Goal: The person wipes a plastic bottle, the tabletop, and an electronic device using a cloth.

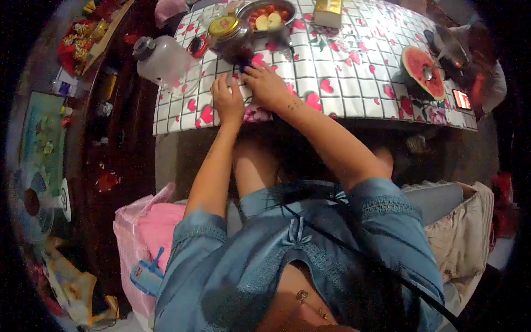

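My left hand (228, 100) rests at the near edge of the table, palm down, its fingers apart and slightly bent, with nothing seen in it. Beside it, my right hand (266, 86) lies on the patterned tablecloth (343, 83) with fingers stretched forward. Its fingertips are close to the base of a dark-filled glass jar (235, 48) with a gold-yellow lid (223, 26). A small dark blue spot shows by those fingertips; I cannot make out what it is. Whether the fingers touch the jar is unclear.
Left of the jar stands a cloudy plastic jug (166, 62). Behind are a bowl (290, 12) of red and pale fruit and a gold-topped box (328, 13). At right sit a cut watermelon (418, 63) with a spoon, a lit phone (461, 99) and another person (492, 83).
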### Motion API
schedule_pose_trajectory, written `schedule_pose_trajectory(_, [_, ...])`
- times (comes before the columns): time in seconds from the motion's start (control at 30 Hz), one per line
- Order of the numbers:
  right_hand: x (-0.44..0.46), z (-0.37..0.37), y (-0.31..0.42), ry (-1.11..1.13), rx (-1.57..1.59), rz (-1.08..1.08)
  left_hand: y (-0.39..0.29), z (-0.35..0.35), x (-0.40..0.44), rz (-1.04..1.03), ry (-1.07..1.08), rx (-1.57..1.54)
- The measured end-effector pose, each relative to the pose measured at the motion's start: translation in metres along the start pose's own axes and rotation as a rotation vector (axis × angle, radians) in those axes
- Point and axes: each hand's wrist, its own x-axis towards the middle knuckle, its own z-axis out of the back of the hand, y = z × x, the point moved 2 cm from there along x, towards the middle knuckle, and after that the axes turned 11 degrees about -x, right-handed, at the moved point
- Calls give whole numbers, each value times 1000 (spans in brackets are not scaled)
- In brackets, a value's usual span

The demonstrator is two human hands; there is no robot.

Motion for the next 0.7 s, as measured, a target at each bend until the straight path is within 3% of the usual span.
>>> schedule_pose_trajectory(0.07, [-9, 7, -21, -93, -70, -166, -2, 3, -1, -63, 31, 61])
schedule_pose_trajectory(0.2, [-54, 22, -52, -214, -124, -185, -1, 3, -3, -63, 57, 101])
schedule_pose_trajectory(0.23, [-67, 43, -55, -195, -125, -185, 2, 3, -4, -150, 27, 140])
schedule_pose_trajectory(0.33, [-119, 79, -104, -163, -155, -274, 9, 0, -3, -131, 48, 109])
schedule_pose_trajectory(0.4, [-143, 98, -156, -20, -204, -455, -2, 1, -6, -114, 72, 108])
schedule_pose_trajectory(0.5, [-181, 95, -215, -129, -320, -693, -3, 3, -3, -106, 77, 131])
schedule_pose_trajectory(0.57, [-178, 58, -219, -67, -443, -688, -5, 1, -3, -106, 79, 128])
schedule_pose_trajectory(0.63, [-149, 57, -182, -45, -270, -768, -7, 2, -4, -35, 93, 133])
schedule_pose_trajectory(0.67, [-127, 72, -136, -93, 19, -841, -6, 1, -3, -44, 93, 125])
schedule_pose_trajectory(0.7, [-113, 70, -101, -63, 33, -759, -4, 1, -3, -71, 97, 151])
